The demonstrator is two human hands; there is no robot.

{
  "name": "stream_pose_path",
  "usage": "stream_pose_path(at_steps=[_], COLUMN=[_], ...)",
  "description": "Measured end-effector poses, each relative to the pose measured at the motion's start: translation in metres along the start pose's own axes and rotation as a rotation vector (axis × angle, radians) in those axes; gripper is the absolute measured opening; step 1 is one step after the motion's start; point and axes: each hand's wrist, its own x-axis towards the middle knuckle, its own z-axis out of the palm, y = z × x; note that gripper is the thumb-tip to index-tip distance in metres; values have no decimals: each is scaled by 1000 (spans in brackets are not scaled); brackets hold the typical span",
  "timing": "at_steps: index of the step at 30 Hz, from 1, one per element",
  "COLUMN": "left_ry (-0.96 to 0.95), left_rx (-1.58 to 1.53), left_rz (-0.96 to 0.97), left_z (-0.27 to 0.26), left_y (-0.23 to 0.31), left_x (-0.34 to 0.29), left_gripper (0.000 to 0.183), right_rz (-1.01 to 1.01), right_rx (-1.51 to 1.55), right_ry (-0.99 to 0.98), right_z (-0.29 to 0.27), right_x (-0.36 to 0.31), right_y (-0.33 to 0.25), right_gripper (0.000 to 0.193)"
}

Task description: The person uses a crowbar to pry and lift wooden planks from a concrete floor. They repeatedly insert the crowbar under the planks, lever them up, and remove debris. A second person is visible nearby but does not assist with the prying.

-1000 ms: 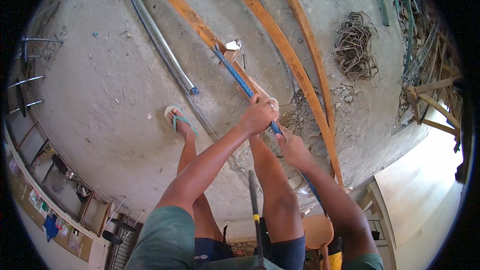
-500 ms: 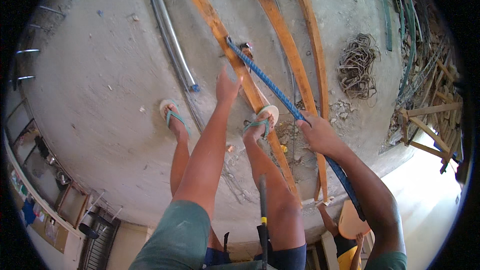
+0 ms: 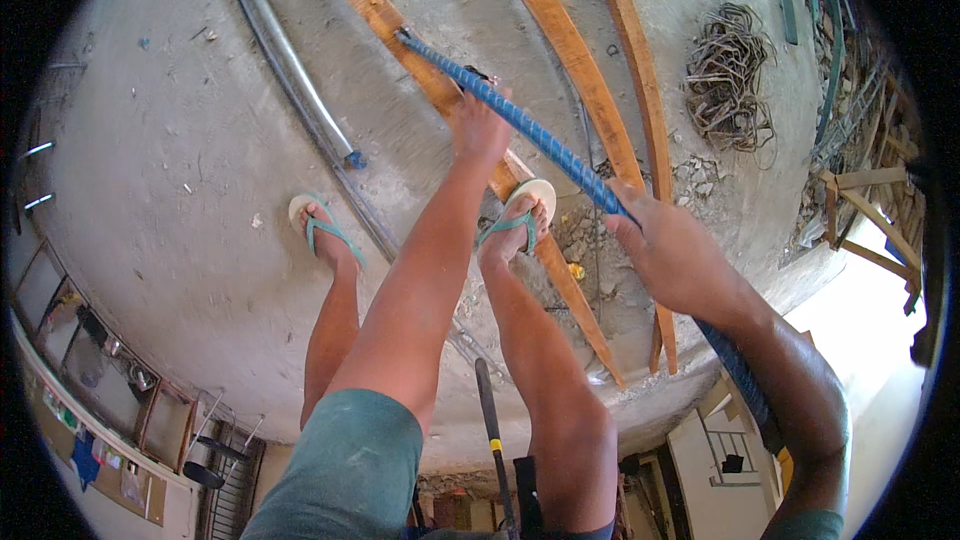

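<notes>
A long blue ribbed pry bar (image 3: 540, 135) slants across the view, with its flattened tip over an orange-brown wooden plank (image 3: 400, 40). My right hand (image 3: 670, 245) is wrapped round its shaft, and the rear end runs back under my right forearm. Right at the bar's front half is my left hand (image 3: 482, 128), low over the same plank. The bar passes in front of its fingers, so their grip is hidden. A small dark object (image 3: 480, 72) shows just past those fingers; its kind is unclear. My right foot in a flip-flop (image 3: 520, 220) rests against the plank.
Two more planks (image 3: 575, 50) lie to the right. Metal tubes (image 3: 285, 60) lie on the left. A tangle of wire (image 3: 728, 80), rubble (image 3: 695, 180) and a scrap wood pile (image 3: 870, 190) are at the right. A dark-handled tool (image 3: 490, 410) stands near my legs.
My left hand has moved forward and right, up to the bar. The bar's tip has shifted left along the plank while my right hand keeps hold. The view has shifted slightly.
</notes>
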Motion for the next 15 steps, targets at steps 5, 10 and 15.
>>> stream_pose_path(at_steps=[5,10,15], left_ry=[-123,-129,129], left_rx=[309,446,-202], left_rz=[89,-43,135], left_z=[32,32,7], left_y=[5,11,12], left_x=[5,16,1], left_gripper=[60,28,30], right_rz=[17,27,112], right_rx=[49,186,263], right_ry=[-10,-25,-69], right_z=[14,30,42], right_x=[1,2,-1], right_y=[11,23,18], right_gripper=[39,44,46])
